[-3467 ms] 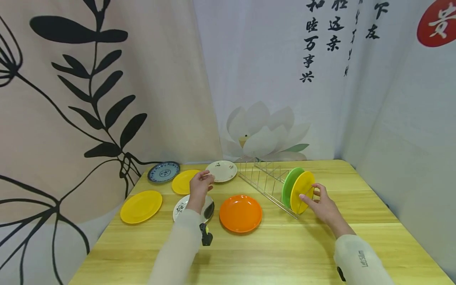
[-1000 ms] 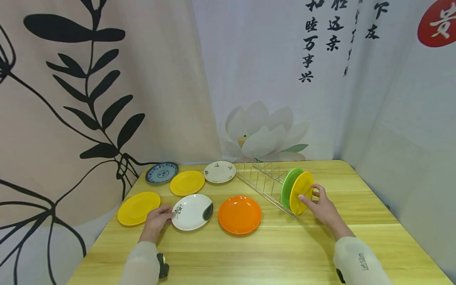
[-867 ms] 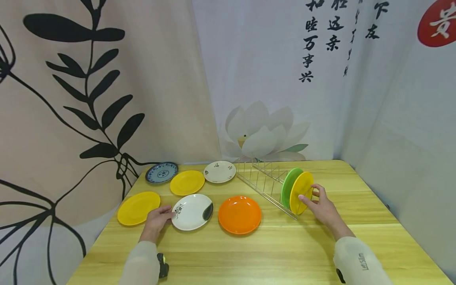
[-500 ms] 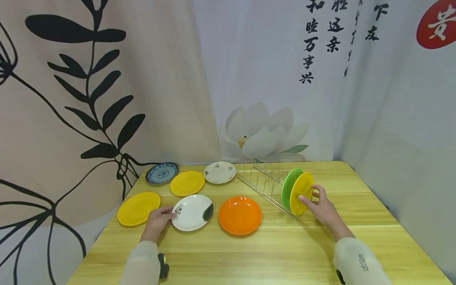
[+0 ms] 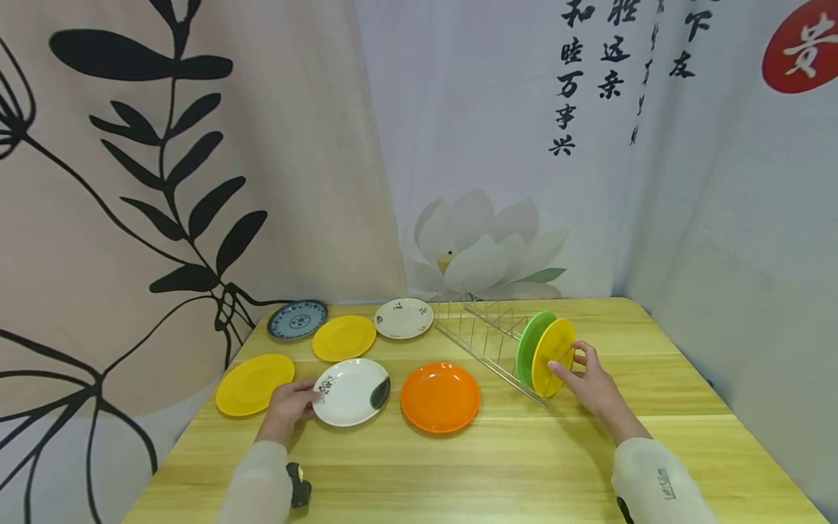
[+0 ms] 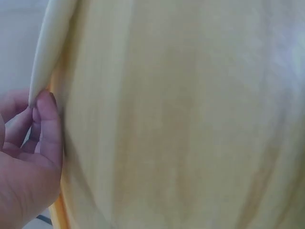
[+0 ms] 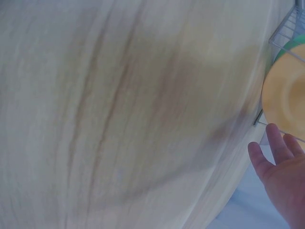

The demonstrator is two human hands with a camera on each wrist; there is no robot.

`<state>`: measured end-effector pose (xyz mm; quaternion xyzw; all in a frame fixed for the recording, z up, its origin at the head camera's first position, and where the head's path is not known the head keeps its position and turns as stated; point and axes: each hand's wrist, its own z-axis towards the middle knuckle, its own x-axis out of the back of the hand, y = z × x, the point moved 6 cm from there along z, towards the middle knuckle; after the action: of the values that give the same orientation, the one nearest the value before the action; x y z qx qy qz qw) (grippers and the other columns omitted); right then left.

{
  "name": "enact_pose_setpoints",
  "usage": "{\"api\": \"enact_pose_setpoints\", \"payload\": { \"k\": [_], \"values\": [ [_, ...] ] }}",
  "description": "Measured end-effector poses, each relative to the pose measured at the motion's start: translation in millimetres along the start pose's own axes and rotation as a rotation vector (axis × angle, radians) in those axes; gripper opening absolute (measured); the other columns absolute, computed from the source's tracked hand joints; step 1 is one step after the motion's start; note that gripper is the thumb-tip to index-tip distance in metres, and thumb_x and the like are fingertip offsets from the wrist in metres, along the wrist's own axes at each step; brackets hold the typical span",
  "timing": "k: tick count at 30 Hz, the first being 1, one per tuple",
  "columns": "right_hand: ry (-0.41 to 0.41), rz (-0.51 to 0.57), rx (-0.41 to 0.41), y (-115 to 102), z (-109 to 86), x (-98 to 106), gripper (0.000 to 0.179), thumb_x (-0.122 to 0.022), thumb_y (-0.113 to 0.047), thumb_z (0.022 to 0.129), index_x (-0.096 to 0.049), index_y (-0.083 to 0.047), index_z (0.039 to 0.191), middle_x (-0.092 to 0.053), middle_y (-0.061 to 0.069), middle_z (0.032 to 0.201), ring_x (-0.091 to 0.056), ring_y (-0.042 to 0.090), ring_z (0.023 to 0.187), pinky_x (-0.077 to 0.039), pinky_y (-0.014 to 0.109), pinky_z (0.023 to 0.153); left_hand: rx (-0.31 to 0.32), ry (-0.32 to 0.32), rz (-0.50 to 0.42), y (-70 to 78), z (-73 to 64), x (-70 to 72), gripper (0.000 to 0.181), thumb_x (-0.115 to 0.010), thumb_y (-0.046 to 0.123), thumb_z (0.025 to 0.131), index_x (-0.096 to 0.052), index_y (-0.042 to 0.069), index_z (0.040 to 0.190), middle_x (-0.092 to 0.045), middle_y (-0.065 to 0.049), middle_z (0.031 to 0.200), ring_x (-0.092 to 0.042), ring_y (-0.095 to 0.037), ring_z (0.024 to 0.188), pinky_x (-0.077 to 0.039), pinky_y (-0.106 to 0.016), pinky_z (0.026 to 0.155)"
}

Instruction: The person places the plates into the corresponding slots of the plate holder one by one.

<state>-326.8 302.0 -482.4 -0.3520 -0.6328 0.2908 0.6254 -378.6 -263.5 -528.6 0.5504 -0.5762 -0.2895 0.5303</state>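
Note:
A white plate (image 5: 350, 392) with floral sprigs and a dark leaf-shaped patch is in the head view. My left hand (image 5: 286, 413) pinches its left rim; in the left wrist view the plate (image 6: 51, 43) is an edge-on white sliver between thumb and fingers. My right hand (image 5: 594, 386) is at the near right end of a wire dish rack (image 5: 481, 346), fingertips touching its end wire. A yellow plate (image 5: 553, 358) and a green plate (image 5: 532, 349) stand upright there. In the right wrist view, the right hand's fingers (image 7: 279, 145) are spread.
An orange plate (image 5: 440, 397) lies between the white plate and the rack. Around the left are a yellow plate (image 5: 255, 385), a second yellow plate (image 5: 344, 338), a blue patterned plate (image 5: 297, 319) and a white floral plate (image 5: 404, 318). All rest on a wooden table (image 5: 458, 473).
From above the plates, my left hand has come down and left to the white plate's rim. In the last half second that plate shifts slightly left. My right hand stays at the rack.

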Motion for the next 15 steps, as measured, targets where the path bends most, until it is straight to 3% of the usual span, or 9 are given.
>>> {"api": "enact_pose_setpoints", "payload": {
  "k": [15],
  "values": [
    [0.004,-0.003,0.007,1.4,1.8,-0.1,0.088,-0.051,-0.065,0.094,-0.011,-0.013,0.151,-0.025,0.034,0.153,-0.044,0.05,0.13,-0.037,0.064,0.104,0.015,-0.047,-0.069,13.5,-11.2,11.4,0.052,-0.06,0.01,0.094,-0.046,-0.005,0.143,-0.049,-0.026,0.139,-0.06,-0.023,0.097,-0.057,-0.028,0.076]
  ]
}}
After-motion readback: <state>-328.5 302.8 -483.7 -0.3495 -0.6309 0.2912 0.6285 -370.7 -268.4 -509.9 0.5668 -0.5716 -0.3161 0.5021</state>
